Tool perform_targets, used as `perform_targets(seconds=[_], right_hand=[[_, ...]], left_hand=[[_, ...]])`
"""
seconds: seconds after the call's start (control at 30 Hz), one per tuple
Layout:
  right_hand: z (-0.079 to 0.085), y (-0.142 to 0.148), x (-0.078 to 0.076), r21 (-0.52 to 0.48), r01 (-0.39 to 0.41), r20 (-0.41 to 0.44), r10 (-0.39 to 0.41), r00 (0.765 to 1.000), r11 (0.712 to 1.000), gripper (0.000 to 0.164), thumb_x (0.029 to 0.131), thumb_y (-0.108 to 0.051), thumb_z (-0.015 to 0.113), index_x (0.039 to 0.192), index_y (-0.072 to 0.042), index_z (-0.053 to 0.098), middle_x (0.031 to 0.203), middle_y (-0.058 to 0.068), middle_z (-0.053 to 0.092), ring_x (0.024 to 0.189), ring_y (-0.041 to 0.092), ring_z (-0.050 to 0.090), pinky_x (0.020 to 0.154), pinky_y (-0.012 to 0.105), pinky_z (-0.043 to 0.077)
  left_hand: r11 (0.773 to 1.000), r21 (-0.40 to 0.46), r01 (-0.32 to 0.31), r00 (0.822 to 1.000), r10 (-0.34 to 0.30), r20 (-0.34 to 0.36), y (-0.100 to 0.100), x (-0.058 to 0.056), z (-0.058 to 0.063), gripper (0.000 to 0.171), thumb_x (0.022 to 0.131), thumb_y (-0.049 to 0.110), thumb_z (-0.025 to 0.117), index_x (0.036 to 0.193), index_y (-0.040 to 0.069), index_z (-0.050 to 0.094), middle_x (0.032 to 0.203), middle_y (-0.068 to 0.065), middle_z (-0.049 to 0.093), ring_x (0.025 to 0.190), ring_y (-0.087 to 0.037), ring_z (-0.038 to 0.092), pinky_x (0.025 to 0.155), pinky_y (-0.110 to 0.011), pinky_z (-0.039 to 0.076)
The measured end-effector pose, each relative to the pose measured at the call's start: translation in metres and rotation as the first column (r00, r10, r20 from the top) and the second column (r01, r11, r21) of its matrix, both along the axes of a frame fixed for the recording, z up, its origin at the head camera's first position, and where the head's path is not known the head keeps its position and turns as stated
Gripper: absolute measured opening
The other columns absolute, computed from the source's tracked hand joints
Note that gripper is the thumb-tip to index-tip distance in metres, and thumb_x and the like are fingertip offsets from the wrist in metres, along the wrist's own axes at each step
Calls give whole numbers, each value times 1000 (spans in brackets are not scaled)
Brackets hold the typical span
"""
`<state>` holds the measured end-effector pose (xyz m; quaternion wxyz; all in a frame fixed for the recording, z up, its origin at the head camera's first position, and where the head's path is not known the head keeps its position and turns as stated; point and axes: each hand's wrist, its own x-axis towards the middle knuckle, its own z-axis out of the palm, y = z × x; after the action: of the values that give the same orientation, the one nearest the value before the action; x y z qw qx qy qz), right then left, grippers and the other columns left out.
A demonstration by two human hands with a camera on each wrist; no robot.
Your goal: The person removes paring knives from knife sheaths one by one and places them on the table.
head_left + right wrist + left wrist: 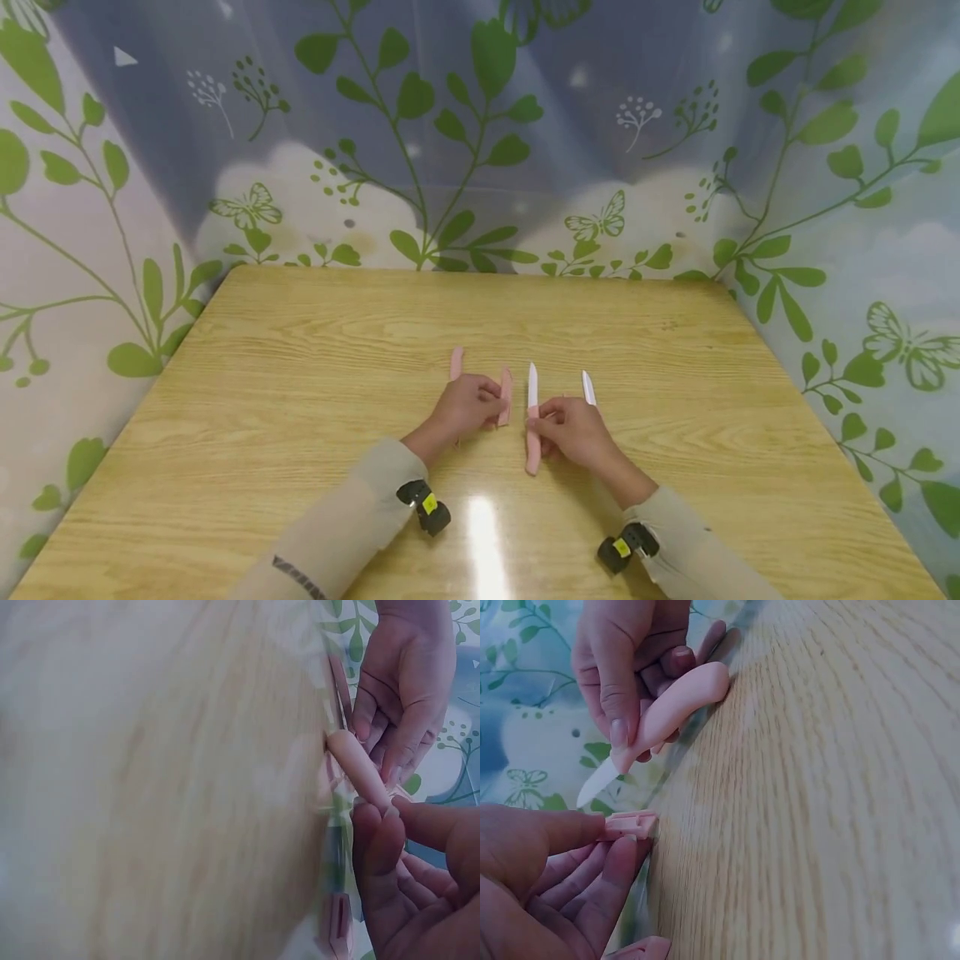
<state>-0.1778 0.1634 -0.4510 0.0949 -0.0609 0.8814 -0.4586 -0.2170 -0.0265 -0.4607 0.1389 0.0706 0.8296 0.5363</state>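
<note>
- Slotted pink piece [634, 823] is pinched by the left hand [551, 874]
- Pink-handled knife [676, 709] is gripped by the right hand [619, 660]
- Another pink piece [651, 949] is partly seen below

I have a wood-grained table [345, 358] before me, a bright streak of light [486, 550] glaring off its near part. On it lie a slim pink piece [457, 363] and, farther right, a white-bladed knife [588, 387], both partly hidden.
</note>
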Motion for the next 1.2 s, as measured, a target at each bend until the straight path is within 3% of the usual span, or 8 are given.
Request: perform_targets(seconds=[0.17, 0.37, 0.67, 0.83, 1.0, 1.2], right_hand=[[0, -1, -2, 49, 28, -33, -27, 999, 998, 17, 86, -13, 69, 93, 2, 67, 62, 6, 68, 52, 16, 62, 46, 26, 48], [0, 0, -1, 139, 45, -99, -31, 995, 989, 20, 85, -14, 70, 96, -1, 59, 54, 4, 65, 45, 15, 57, 41, 25, 39], [3, -1, -1, 224, 0, -167, 38, 985, 975, 15, 85, -9, 70, 83, -4, 56, 53, 4, 64, 40, 9, 48, 40, 24, 37], [4, -2, -3, 290, -19, -186, 76, 980, 957, 17, 85, -11, 71, 80, -6, 56, 50, 2, 61, 40, 8, 45, 39, 23, 35], [5, -4, -6, 375, -18, -198, 99, 975, 927, 20, 81, -13, 74, 74, -8, 56, 50, -2, 52, 43, 8, 42, 40, 22, 33], [10, -8, -7, 465, -37, -188, 139, 972, 885, 21, 81, -14, 74, 69, -10, 57, 56, -1, 51, 52, 14, 44, 47, 27, 34]], left_hand=[[997, -71, 41, 998, -44, -40, 2, 1, 0, 14, 87, 8, 67, 98, -1, 67, 78, -11, 72, 59, -10, 62, 53, -21, 51], [967, -236, 93, 991, -114, -77, 5, 6, 6, 11, 85, 11, 69, 79, 3, 67, 59, -6, 68, 48, -8, 56, 44, -18, 41], [928, -352, 118, 988, -145, -51, 9, 9, 16, 17, 84, 13, 69, 69, 6, 64, 59, -7, 69, 46, -7, 52, 44, -18, 37], [913, -385, 133, 985, -166, -52, 10, 10, 16, 23, 85, 16, 70, 66, 7, 60, 52, -6, 64, 43, -8, 49, 41, -18, 35], [888, -439, 140, 974, -203, -99, 10, 10, 13, 32, 86, 19, 69, 58, 9, 58, 42, 2, 53, 38, -5, 43, 38, -16, 30], [869, -459, 186, 969, -238, -58, 9, 12, 9, 44, 91, 20, 63, 49, 9, 57, 37, 4, 46, 35, -5, 36, 35, -18, 24]])
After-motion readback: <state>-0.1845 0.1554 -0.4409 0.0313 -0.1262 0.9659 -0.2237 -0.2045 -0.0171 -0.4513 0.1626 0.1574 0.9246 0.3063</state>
